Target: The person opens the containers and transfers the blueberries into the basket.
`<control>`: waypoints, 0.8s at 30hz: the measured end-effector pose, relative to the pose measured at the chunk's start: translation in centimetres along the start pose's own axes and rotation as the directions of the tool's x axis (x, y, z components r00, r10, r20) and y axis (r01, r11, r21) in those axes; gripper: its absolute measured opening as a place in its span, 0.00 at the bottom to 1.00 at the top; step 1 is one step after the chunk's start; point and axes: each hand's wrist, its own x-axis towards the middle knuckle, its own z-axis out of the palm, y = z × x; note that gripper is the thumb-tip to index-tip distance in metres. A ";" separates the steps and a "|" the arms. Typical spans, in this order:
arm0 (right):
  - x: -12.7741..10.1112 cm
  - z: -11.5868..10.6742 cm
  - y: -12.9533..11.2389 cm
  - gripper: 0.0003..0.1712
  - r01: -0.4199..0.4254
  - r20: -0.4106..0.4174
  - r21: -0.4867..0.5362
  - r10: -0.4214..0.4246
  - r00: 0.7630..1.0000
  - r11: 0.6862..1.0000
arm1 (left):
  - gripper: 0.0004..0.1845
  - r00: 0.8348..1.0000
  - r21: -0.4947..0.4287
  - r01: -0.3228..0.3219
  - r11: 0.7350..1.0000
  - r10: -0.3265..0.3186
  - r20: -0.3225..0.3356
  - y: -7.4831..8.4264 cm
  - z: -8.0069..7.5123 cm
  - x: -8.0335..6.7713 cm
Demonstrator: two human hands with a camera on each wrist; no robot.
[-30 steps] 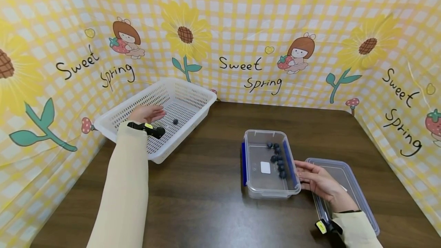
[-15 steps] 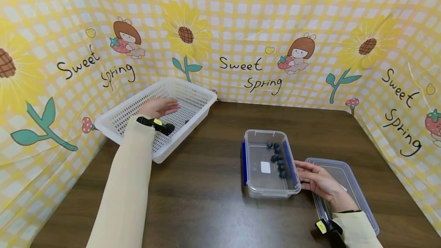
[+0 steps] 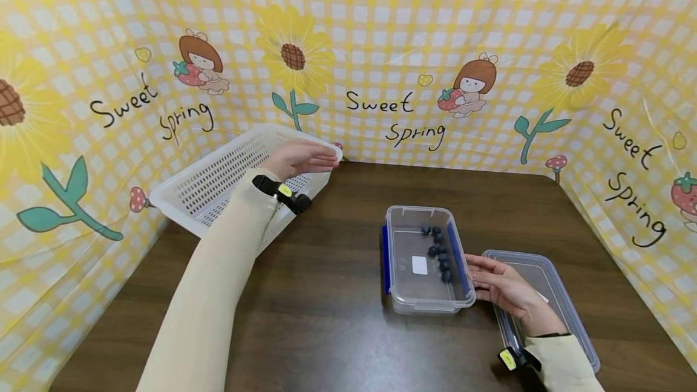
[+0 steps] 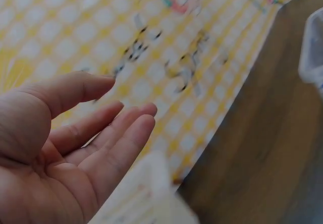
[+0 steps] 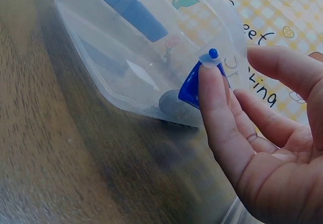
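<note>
My left hand (image 3: pixel 305 159) hovers over the right side of a white slatted plastic basket (image 3: pixel 179 195). Relaxed fingers and a thumb held apart show in the left wrist view, with no object visible between them. At the right, my right hand (image 3: pixel 506 286) touches the side of a clear plastic food container (image 3: pixel 405 289). One of its fingers (image 5: pixel 214 100) lies against the blue latch (image 5: pixel 189 90) there. Several blueberries (image 3: pixel 443 257) lie inside along the container's right side. My left arm and hand cover part of the basket's floor.
A clear lid (image 3: pixel 536 265) lies on the dark wooden table (image 3: pixel 316 313) under the right wrist, right of the container. Yellow checked cloth (image 3: pixel 370 29) hangs behind and at both sides. Table surface lies between basket and container.
My left hand has risen out of the basket and moved right, to its right rim. The blueberry seen in the basket is now out of sight. My right hand and the container stay put.
</note>
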 end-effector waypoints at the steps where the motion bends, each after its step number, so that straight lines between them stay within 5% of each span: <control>1: 0.0 0.0 0.0 0.25 0.001 0.001 0.001 -0.001 1.000 1.000 | 0.21 1.000 -0.003 0.005 1.000 -0.004 0.012 0.0 0.7 0.1; 9: -0.1 0.0 0.0 0.25 0.005 0.001 0.002 -0.005 1.000 1.000 | 0.19 0.983 0.071 0.036 0.997 -0.048 0.175 -1.2 5.9 0.7; 16: -0.1 -0.1 0.2 0.25 0.012 0.011 0.001 -0.012 1.000 1.000 | 0.17 0.939 0.195 0.051 0.979 -0.113 0.323 -3.2 9.9 0.8; 24: -0.1 -0.2 0.1 0.26 -0.003 -0.013 -0.001 0.003 1.000 1.000 | 0.15 0.895 0.306 0.054 0.951 -0.182 0.407 -5.0 13.6 0.6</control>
